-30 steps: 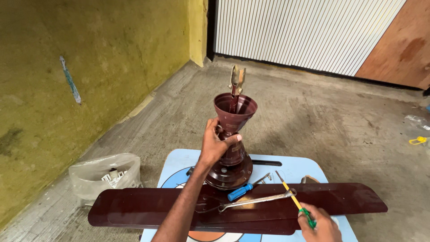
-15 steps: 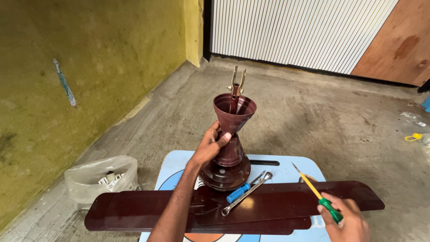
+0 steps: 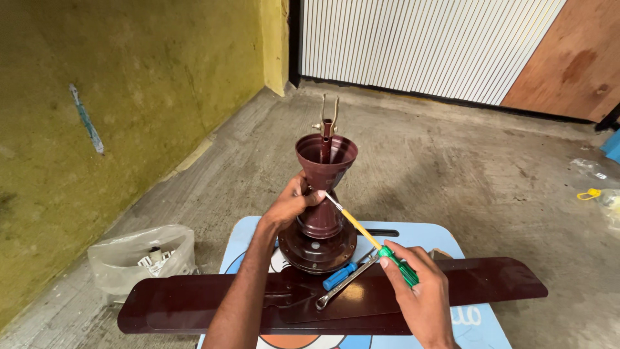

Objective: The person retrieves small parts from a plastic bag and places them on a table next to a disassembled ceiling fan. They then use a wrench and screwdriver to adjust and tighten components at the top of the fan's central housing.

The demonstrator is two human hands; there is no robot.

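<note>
A dark maroon ceiling fan (image 3: 321, 226) is stood upright on a small light-blue table (image 3: 445, 236), its round motor housing at the bottom and a funnel-shaped canopy cup (image 3: 326, 155) at the top of the rod. The narrow neck just under the cup is gripped by the left hand (image 3: 290, 203), fingers curled closed around it. A screwdriver (image 3: 371, 238) with a green handle and yellow shaft is held in the closed right hand (image 3: 416, 291), and its tip is pressed against the neck beside the left fingers. Long maroon fan blades (image 3: 323, 304) are laid flat across the table in front of the motor. On the blades a second screwdriver with a blue handle (image 3: 340, 276) and a silver spanner (image 3: 342, 284) are seen lying just beside each other.

On the concrete floor to the left of the table a clear, crumpled plastic bag (image 3: 139, 255) is placed, with small white parts inside. A pale blue strip (image 3: 86, 119) is fixed aslant on the yellow-green wall at the left. At the far right a small yellow object (image 3: 589, 193) is lying on the floor beside clear wrapping, too small to be told.
</note>
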